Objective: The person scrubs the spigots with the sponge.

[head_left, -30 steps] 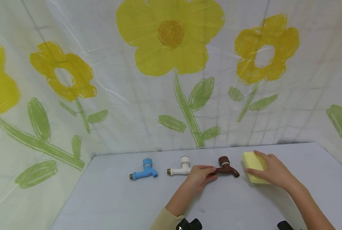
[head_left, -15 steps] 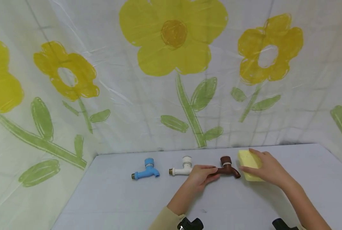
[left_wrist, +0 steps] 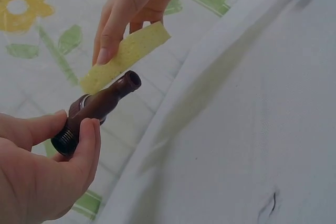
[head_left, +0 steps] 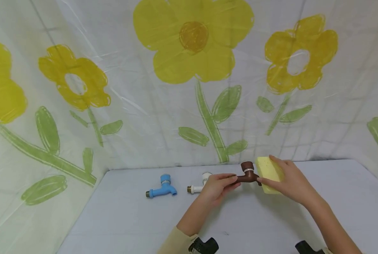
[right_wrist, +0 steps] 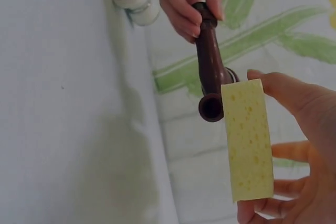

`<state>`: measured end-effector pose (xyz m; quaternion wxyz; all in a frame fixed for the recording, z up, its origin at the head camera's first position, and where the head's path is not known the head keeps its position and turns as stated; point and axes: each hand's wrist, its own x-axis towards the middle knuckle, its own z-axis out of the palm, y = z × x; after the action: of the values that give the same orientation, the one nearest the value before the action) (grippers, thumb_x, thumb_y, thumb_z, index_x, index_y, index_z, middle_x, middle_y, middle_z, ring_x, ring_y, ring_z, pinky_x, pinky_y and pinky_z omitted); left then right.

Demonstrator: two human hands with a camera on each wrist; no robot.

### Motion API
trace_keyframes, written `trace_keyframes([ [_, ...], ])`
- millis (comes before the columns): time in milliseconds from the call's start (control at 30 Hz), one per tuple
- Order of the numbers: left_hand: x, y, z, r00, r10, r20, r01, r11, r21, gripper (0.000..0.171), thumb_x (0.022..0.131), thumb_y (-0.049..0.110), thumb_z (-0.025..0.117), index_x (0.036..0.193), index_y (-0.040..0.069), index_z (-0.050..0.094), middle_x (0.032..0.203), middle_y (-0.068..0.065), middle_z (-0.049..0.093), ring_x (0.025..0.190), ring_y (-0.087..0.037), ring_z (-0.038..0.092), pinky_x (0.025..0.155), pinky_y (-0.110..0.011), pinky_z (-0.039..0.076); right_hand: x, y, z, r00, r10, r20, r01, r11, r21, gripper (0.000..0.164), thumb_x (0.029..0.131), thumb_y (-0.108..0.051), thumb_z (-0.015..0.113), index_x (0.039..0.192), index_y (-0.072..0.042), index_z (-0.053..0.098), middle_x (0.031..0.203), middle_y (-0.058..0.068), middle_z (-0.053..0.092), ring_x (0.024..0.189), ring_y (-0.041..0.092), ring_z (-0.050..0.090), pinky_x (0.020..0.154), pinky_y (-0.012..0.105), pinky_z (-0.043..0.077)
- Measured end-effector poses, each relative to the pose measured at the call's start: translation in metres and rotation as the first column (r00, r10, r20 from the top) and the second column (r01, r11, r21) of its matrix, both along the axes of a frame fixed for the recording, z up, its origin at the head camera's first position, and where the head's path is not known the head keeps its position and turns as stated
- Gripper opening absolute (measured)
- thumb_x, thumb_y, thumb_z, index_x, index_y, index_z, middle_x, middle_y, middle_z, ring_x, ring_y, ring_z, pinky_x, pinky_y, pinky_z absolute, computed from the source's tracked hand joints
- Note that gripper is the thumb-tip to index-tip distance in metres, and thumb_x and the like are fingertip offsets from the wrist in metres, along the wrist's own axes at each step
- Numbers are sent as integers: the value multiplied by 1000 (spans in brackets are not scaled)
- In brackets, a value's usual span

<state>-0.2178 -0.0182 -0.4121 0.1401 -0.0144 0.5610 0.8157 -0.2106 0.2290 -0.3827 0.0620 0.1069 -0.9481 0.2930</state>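
Observation:
My left hand (head_left: 215, 188) pinches a brown faucet (head_left: 250, 175) by its threaded inlet end, holding it above the table. In the left wrist view the faucet's open spout (left_wrist: 133, 80) points away from that hand. A yellow sponge (head_left: 269, 174) is gripped by its edges between the thumb and fingers of my right hand (head_left: 292, 181). The sponge stands right beside the spout end. From the right wrist, the sponge (right_wrist: 248, 142) overlaps the faucet (right_wrist: 210, 61), and whether they touch I cannot tell.
A blue faucet (head_left: 161, 188) lies on the table (head_left: 119, 215) to the left. A white faucet (head_left: 195, 189) lies partly behind my left hand. At the table's back edge hangs a flowered curtain (head_left: 144, 134).
The left hand has raised the brown faucet off the table. My right hand has brought the sponge leftward and up, close to the spout.

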Motion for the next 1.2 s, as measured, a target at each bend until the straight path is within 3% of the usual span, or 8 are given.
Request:
trace_keyframes([
  [167, 1, -9, 3, 1000, -12, -23, 12, 1000, 21, 33, 102, -9, 61, 132, -22, 59, 127, -27, 64, 99, -21, 76, 95, -29, 61, 8, -10, 9, 1000, -6, -30, 5, 999, -32, 100, 90, -50, 82, 160, 4, 37, 141, 40, 46, 112, 49, 58, 81, 55, 54],
  [467, 1, -22, 2, 997, -25, -75, 28, 999, 39, 34, 104, -9, 57, 135, -23, 55, 123, -23, 66, 94, -15, 75, 93, -26, 61, 17, -27, 14, 994, -1, -110, -4, 999, -54, 96, 88, -45, 86, 160, 0, 41, 141, 35, 48, 116, 50, 58, 84, 58, 53],
  [733, 1, -29, 2, 994, -31, -100, 39, 996, 77, 35, 105, -10, 54, 137, -24, 52, 114, -16, 68, 95, -14, 74, 95, -27, 60, 21, -37, 11, 971, -16, -239, -9, 995, -101, 86, 84, -33, 90, 153, -1, 51, 138, 32, 52, 122, 53, 52, 90, 64, 51],
  [1200, -1, -36, 4, 995, -20, -94, 35, 988, 151, 38, 105, -12, 52, 141, -23, 48, 123, -19, 63, 104, -19, 72, 98, -28, 59, 26, -41, 2, 928, -31, -370, -7, 995, -102, 82, 79, -27, 94, 149, -5, 57, 134, 27, 58, 117, 51, 56, 82, 60, 54],
])
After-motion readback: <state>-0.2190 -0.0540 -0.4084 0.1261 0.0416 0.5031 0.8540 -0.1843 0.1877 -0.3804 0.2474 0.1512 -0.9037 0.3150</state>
